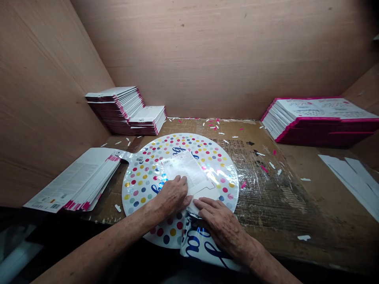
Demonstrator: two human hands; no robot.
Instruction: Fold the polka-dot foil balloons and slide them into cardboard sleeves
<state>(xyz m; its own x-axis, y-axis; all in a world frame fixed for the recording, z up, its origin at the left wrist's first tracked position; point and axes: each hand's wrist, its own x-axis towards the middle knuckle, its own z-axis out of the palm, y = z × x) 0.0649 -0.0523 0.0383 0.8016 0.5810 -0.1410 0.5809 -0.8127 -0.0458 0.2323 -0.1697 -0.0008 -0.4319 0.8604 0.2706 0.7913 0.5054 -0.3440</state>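
Observation:
A flat round foil balloon point(133, 197) with coloured dots and blue lettering lies in front of me, its tail pointing left. On it is a white printed card point(189, 167) with a cut-out flap at its lower end. My left hand point(174, 193) is closed at the card's lower left edge, fingers curled and thumb pointing right. A folded foil balloon point(195, 242) with blue script lettering meets the card's near end. My right hand point(220, 219) is closed over that folded balloon, its fingertips on the card's near edge; its thumb is hidden.
White cards with pink edges are stacked at back left point(118, 110); another card stack point(319, 118) is at back right. Fanned cards point(85, 177) lie on the left, white card strips point(352, 181) on the right. Small scraps point(263, 169) litter the cardboard surface point(266, 213). Wooden panels point(207, 59) enclose it.

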